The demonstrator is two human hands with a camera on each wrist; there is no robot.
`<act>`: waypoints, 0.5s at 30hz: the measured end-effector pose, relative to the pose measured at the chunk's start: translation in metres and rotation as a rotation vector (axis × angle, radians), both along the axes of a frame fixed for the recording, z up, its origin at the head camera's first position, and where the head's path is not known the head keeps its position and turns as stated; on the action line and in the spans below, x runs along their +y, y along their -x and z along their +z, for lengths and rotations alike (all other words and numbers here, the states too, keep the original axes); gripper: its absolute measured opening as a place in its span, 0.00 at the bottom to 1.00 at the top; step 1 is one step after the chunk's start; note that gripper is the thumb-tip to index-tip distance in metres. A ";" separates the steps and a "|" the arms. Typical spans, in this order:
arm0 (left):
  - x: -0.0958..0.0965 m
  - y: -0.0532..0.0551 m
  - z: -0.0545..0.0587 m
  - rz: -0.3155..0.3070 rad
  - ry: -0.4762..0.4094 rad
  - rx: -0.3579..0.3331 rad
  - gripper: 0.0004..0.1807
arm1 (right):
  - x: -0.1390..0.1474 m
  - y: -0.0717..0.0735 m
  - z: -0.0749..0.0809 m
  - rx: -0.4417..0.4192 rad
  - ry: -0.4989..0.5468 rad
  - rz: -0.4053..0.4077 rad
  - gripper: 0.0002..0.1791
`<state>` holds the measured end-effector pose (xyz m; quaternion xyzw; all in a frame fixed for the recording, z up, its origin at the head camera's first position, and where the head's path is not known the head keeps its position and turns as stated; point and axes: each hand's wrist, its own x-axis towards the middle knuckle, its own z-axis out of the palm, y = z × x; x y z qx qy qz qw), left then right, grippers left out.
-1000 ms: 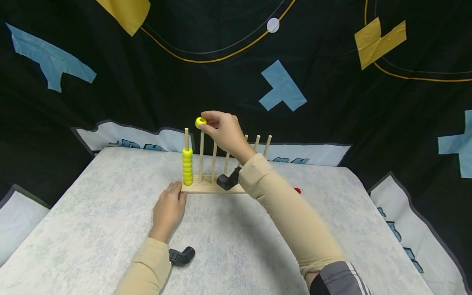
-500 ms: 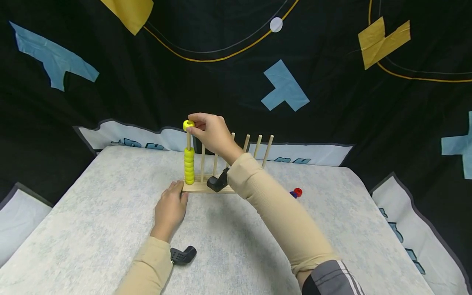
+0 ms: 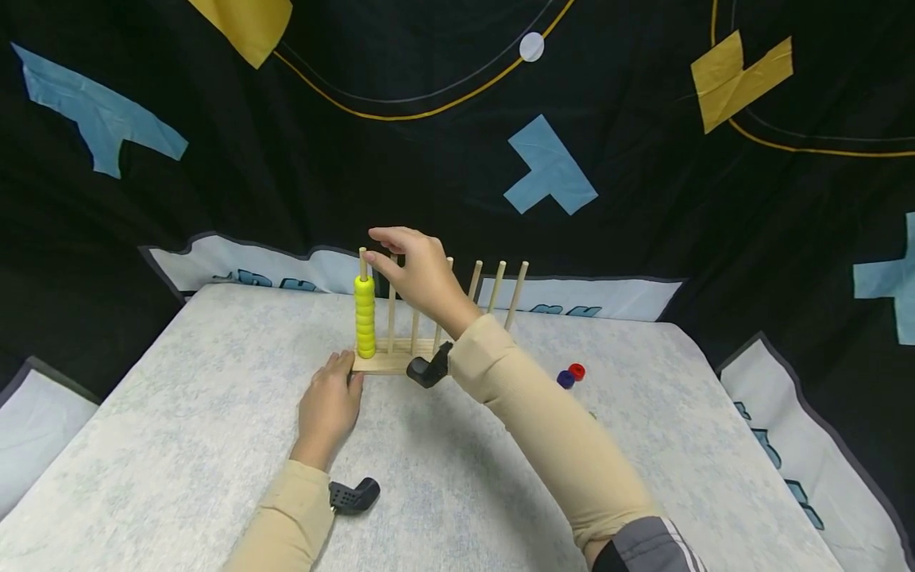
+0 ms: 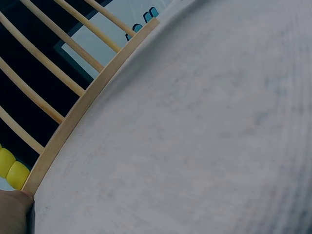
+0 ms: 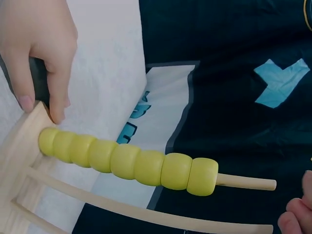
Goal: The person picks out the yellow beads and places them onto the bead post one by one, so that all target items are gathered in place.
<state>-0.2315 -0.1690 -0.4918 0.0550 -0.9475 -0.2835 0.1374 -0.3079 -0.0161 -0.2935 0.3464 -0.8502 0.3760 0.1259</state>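
Observation:
A wooden peg rack (image 3: 382, 365) with several upright pegs stands on the table. Its leftmost peg carries a column of yellow beads (image 3: 364, 318), topped by bare wood. My left hand (image 3: 329, 405) holds the rack's left end, thumb and fingers on either side of the base in the right wrist view. Beside the top of the beaded peg is my right hand (image 3: 420, 270), thumb and fingers parted with no bead between them. In the right wrist view the beads sit pressed together, and only fingertips of the right hand (image 5: 297, 209) show at the edge.
A red bead (image 3: 577, 372) and a dark blue bead (image 3: 565, 380) lie on the table (image 3: 457, 477), right of the rack. The right forearm crosses over the rack's right part. A dark printed cloth (image 3: 429, 175) hangs behind the table.
My right hand carried a yellow bead left to the leftmost peg and let it go. That bead has dropped onto the column, which is taller now. The left hand stays put.

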 end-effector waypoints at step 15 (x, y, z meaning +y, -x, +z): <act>-0.015 -0.006 0.000 0.039 -0.037 0.036 0.28 | 0.027 -0.031 -0.029 0.184 0.028 0.013 0.21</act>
